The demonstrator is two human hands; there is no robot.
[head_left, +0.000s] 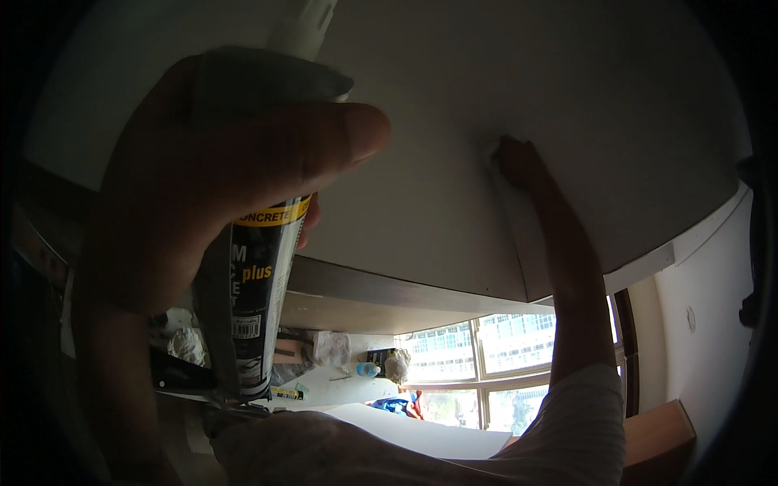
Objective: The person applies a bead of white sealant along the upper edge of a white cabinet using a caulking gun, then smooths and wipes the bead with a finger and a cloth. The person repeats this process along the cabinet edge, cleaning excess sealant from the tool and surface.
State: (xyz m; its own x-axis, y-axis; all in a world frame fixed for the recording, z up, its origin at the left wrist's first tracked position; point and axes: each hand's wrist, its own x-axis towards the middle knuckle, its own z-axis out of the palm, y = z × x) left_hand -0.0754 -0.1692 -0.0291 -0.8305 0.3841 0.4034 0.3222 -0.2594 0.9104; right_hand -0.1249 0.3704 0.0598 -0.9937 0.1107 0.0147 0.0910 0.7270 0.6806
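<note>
Close in front, at the left, my left hand (267,146) is closed round a sealant tube (258,283). The tube is black and grey with a yellow band, and its pale nozzle (304,28) points up. A dull grey-green piece (259,77) lies at the same hand's upper fingers; its kind is too dark to tell. Farther off at the right, my right hand (517,160) is bunched up against a large pale panel (405,194), close to a seam running down it. A small whitish bit shows at its fingertips, too small to name.
Behind my body, bright windows (478,348) stand beyond a pale surface (348,389) with a blue-capped bottle (368,369), crumpled plastic (331,348) and blue cloth (397,405). A black part (182,374) is by the tube's base. The panel's lower edge (405,289) crosses the view.
</note>
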